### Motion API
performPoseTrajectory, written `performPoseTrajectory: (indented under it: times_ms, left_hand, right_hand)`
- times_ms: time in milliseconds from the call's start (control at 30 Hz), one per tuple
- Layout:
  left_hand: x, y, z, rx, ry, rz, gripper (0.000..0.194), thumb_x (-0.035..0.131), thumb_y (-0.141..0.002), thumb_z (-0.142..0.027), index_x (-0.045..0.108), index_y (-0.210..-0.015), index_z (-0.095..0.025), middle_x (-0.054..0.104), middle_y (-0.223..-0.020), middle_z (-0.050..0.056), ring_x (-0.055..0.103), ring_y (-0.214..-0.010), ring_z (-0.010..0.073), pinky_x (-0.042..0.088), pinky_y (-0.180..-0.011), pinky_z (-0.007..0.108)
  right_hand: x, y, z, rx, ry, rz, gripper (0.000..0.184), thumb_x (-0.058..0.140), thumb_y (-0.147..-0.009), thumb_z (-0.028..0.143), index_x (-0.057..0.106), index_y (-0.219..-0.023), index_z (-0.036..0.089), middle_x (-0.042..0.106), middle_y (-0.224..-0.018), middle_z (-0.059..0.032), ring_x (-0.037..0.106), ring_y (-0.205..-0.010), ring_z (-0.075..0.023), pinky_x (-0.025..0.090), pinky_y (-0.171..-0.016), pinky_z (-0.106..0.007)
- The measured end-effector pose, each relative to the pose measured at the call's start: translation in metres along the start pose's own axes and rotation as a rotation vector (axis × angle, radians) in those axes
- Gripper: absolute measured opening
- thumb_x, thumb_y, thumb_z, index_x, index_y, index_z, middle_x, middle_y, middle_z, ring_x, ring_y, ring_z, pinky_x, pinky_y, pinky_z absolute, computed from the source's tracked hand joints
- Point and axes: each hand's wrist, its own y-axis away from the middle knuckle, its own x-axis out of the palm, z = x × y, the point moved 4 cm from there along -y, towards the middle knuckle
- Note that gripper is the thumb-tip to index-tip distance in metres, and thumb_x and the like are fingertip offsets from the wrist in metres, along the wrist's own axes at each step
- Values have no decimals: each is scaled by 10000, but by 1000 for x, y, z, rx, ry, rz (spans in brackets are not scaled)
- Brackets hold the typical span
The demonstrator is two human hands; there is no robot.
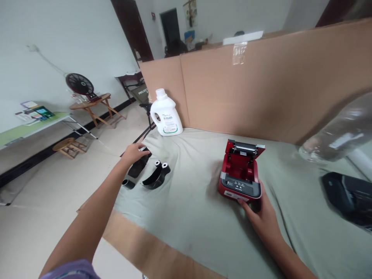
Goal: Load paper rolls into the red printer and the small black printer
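Head view: cardboard (247, 93) (upright) behind red printer (240, 188).

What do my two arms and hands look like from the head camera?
Both the left hand and the right hand are bare, with no gloves or watch showing. A purple sleeve shows at the left arm's near end, its pattern too blurred to read; no sleeve shows on the right.

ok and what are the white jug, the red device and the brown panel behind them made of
The white jug looks like smooth plastic, judging by its moulded handle. The red device seems hard, glossy plastic, from the shiny shell and moulded hollow, though painted metal is possible. The brown panel looks like matte cardboard, creased and taped.
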Motion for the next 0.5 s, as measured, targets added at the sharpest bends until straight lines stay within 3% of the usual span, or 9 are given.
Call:
performPoseTrajectory:
  times_ms: [133, 233, 300, 367, 433, 500]
  left_hand:
    - [31, 16, 16, -119, -187, 50, 334, 736, -758, -351, 739, -1009, -131, 751, -1021, 142, 677, -1011, 325, 483, -871, 356]
    - [43, 27, 17, -186, -286, 103, 394, 671, -813, -410, 732, -1110, -160, 754, -1097, 133, 680, -1045, 314, 493, -863, 337]
    - [41, 34, 14, -224, -318, 92, 519, 632, -839, -533, 717, -1204, -175, 743, -1152, 151, 657, -1121, 347, 505, -862, 363]
    - [31, 41, 4, -215, -357, -3, 620, 558, -872, -628, 683, -1298, -196, 717, -1233, 165, 591, -1248, 377, 506, -889, 394]
    - [23, 49, -13, -155, -344, -105, 605, 470, -930, -619, 656, -1349, -224, 698, -1296, 142, 573, -1284, 353, 497, -922, 391]
    - [24, 54, -29, -96, -306, -71, 556, 432, -957, -592, 673, -1326, -253, 717, -1274, 101, 636, -1190, 311, 497, -915, 365]
  right_hand:
    - [-1, -1, 3, 2, 14, -6, 892, 658, -887, 576, 281, -1615, 225, 530, -1497, -163, 540, -1340, -385, 457, -1090, -558]
    - [-2, -1, 4, 4, 16, -10, 895, 664, -886, 571, 279, -1617, 225, 519, -1513, -159, 512, -1374, -385, 440, -1109, -559]
    - [-2, -1, 5, 2, 12, -11, 892, 670, -886, 562, 282, -1617, 231, 517, -1517, -152, 500, -1387, -382, 437, -1116, -551]
    - [-1, -1, 5, -1, 8, -12, 885, 673, -885, 558, 290, -1614, 233, 517, -1517, -150, 500, -1387, -382, 439, -1116, -544]
    - [-1, -1, 6, -2, -2, -8, 883, 674, -885, 558, 294, -1612, 232, 516, -1516, -150, 503, -1382, -383, 445, -1110, -538]
    - [-1, -2, 6, 5, -11, 0, 880, 675, -886, 554, 295, -1611, 233, 523, -1507, -148, 511, -1371, -380, 447, -1107, -533]
